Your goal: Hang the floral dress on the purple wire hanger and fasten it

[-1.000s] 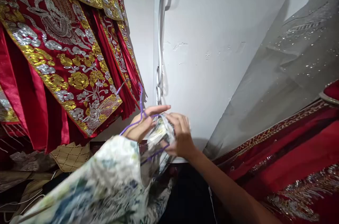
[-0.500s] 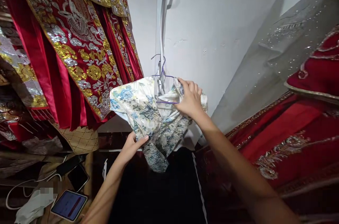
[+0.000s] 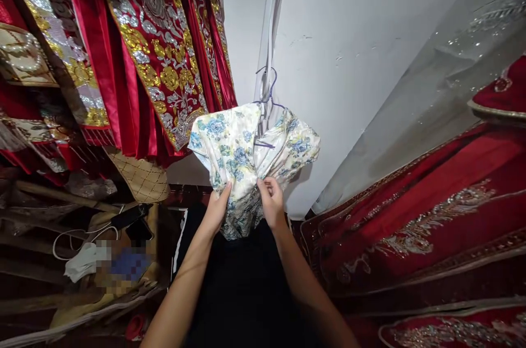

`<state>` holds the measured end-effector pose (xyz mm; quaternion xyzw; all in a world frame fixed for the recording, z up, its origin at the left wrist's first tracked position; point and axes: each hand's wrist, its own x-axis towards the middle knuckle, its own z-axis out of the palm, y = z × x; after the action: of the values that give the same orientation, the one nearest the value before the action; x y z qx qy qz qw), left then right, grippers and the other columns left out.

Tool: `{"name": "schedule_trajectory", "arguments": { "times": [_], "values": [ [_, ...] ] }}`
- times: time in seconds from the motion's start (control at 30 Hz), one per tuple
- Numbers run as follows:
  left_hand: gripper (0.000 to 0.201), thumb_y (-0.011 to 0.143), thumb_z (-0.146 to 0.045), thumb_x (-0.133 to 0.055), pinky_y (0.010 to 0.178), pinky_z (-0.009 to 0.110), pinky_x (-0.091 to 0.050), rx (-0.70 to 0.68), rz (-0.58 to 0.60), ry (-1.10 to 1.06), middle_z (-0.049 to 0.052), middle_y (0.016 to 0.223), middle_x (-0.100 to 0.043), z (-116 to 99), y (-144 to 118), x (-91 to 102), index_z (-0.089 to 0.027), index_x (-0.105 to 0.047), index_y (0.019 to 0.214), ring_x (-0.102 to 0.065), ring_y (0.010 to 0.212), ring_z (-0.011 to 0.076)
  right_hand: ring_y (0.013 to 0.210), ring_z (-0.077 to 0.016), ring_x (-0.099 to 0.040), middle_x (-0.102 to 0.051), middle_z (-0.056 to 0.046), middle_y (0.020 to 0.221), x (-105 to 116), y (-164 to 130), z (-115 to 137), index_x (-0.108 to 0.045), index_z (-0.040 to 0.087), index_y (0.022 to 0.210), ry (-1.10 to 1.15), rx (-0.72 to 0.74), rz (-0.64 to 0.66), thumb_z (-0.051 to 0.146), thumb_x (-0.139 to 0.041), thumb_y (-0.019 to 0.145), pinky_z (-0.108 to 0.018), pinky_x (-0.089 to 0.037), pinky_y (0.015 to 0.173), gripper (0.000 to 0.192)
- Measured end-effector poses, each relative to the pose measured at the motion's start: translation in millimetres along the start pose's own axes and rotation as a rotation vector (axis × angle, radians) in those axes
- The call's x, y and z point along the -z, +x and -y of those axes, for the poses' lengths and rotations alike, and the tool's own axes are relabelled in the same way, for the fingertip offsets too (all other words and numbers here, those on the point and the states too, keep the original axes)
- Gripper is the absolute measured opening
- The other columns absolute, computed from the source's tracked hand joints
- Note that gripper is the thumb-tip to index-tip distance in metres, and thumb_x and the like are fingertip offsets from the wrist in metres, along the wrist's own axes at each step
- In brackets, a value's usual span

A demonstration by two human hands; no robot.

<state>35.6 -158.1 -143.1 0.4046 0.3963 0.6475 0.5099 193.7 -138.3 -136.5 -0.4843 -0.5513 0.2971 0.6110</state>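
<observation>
A white short-sleeved blouse [image 3: 236, 145] with blue flowers hangs on a thin purple hanger [image 3: 272, 85] in front of me. The hanger's bar shows through the open neckline. My left hand [image 3: 217, 205] grips the blouse's side low down, thumb on the front and fingers behind the cloth. At the front opening my right hand [image 3: 271, 199] pinches the fabric between thumb and curled fingers. Below the hands the blouse's lower part bunches and darkens in shadow.
Red costumes with gold and silver sequins [image 3: 168, 76] hang at the left. More red embroidered cloth [image 3: 435, 200] and sheer sparkling fabric [image 3: 394, 90] fill the right. A white wall [image 3: 341, 13] stands behind. Lower left, a wooden chair holds a white cable [image 3: 61, 238] and a phone [image 3: 139, 228].
My right hand has left the shoulder by the hanger and moved down to the front opening. My left hand has shifted slightly up and right. The blouse's right shoulder now lies spread.
</observation>
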Motion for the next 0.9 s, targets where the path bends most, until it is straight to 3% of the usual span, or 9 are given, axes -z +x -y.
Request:
{"name": "schedule_trajectory", "arguments": {
  "times": [0.07,0.13,0.27,0.37,0.47,0.53,0.63,0.73,0.9],
  "values": [
    [0.055,0.089,-0.044,-0.067,0.120,0.041,-0.033,-0.003,0.045,-0.053,0.010,0.144,-0.058,-0.3,-0.3,-7.3,-0.020,-0.057,0.137,-0.047,0.140,0.0268,0.071,-0.0177,-0.056,-0.057,-0.001,0.071,0.8,-7.3,-1.0,-0.057,0.021,0.077,0.021,-0.034,0.271,0.048,-0.052,0.094,-0.029,-0.044,0.068,0.032],
    [0.054,0.086,-0.041,-0.071,0.118,0.040,-0.035,-0.001,0.073,-0.086,0.010,0.140,-0.061,1.2,-0.6,-15.6,-0.019,-0.060,0.134,-0.052,0.136,0.0270,0.069,-0.0180,-0.057,-0.059,-0.001,0.068,6.0,-7.6,-1.8,-0.058,0.021,0.074,0.031,-0.051,0.389,0.045,-0.051,0.094,-0.029,-0.043,0.067,0.032],
    [0.051,0.084,-0.038,-0.073,0.114,0.045,-0.038,-0.016,0.114,-0.063,0.015,0.133,-0.065,11.7,-2.6,-22.9,-0.014,-0.062,0.128,-0.057,0.129,0.0299,0.063,-0.0186,-0.056,-0.061,-0.001,0.063,19.0,-4.3,-14.0,-0.062,0.020,0.070,-0.003,-0.084,0.237,0.040,-0.058,0.084,-0.029,-0.042,0.062,0.025],
    [0.059,0.085,-0.035,-0.070,0.116,0.049,-0.034,-0.177,-0.126,0.193,0.018,0.140,-0.056,22.8,-9.7,-17.6,-0.016,-0.051,0.138,-0.050,0.134,0.0317,0.059,-0.0184,-0.054,-0.061,-0.002,0.060,26.4,-6.5,-26.8,-0.063,0.020,0.063,-0.030,-0.115,0.129,0.035,-0.058,0.079,-0.030,-0.041,0.058,0.023],
    [0.069,0.086,-0.028,-0.068,0.121,0.050,-0.023,-0.449,-0.357,0.524,0.020,0.152,-0.037,33.6,-23.0,-16.3,-0.021,-0.036,0.147,-0.033,0.144,0.0317,0.056,-0.0178,-0.052,-0.062,-0.003,0.060,28.1,-12.6,-30.1,-0.067,0.020,0.064,0.003,-0.176,0.161,0.032,-0.055,0.076,-0.030,-0.040,0.054,0.021],
    [0.064,0.088,-0.025,-0.064,0.120,0.051,-0.024,-0.564,-0.224,0.621,0.019,0.148,-0.039,40.8,-30.5,-22.7,-0.022,-0.038,0.146,-0.033,0.143,0.0317,0.055,-0.0174,-0.053,-0.062,-0.003,0.059,25.7,-16.6,-25.6,-0.068,0.019,0.067,0.038,-0.196,0.198,0.031,-0.054,0.076,-0.030,-0.041,0.054,0.021],
    [0.052,0.089,-0.017,-0.056,0.115,0.050,-0.033,-0.587,0.085,0.595,0.017,0.138,-0.049,50.9,-32.3,-38.2,-0.022,-0.044,0.140,-0.044,0.134,0.0299,0.054,-0.0158,-0.052,-0.060,-0.002,0.057,21.2,-19.1,-14.6,-0.067,0.019,0.065,0.073,-0.166,0.238,0.030,-0.055,0.075,-0.028,-0.040,0.053,0.020],
    [0.046,0.086,-0.011,-0.051,0.105,0.046,-0.043,-0.550,0.102,0.508,0.016,0.129,-0.054,56.4,-23.6,-48.3,-0.020,-0.049,0.132,-0.052,0.122,0.0283,0.051,-0.0138,-0.048,-0.055,0.000,0.052,20.9,-18.1,-5.5,-0.066,0.019,0.063,0.092,-0.168,0.279,0.029,-0.056,0.075,-0.027,-0.037,0.050,0.018],
    [0.012,0.090,-0.018,-0.053,0.084,0.038,-0.049,-0.525,0.102,0.521,0.009,0.094,-0.062,52.4,-12.0,-45.6,-0.021,-0.062,0.097,-0.059,0.091,0.0234,0.045,-0.0109,-0.044,-0.054,0.001,0.048,21.6,-9.0,3.9,-0.067,0.016,0.066,0.219,-0.295,0.261,0.032,-0.057,0.075,-0.024,-0.032,0.046,0.020]
  ]
}}
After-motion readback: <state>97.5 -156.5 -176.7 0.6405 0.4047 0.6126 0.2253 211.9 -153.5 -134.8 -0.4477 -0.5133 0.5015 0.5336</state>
